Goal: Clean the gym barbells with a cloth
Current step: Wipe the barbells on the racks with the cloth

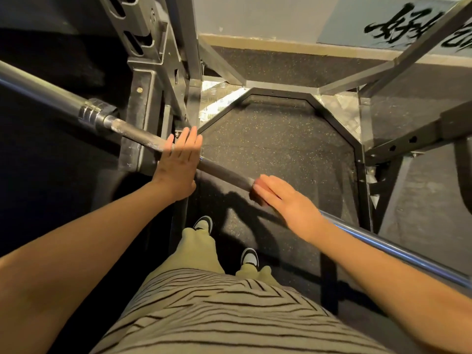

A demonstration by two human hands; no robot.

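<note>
red cloth [256, 192], one, on one barbell [224, 172], left fingers [190, 142] straight, right fingers [269, 190] pressing it

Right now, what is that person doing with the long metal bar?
A person is cleaning a barbell at a black rack. Their right hand presses a reddish cloth against the bar. The left hand lies flat on the bar with straight fingers, nearer the rack.

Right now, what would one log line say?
left hand flat on bar | right hand presses cloth on bar
</note>
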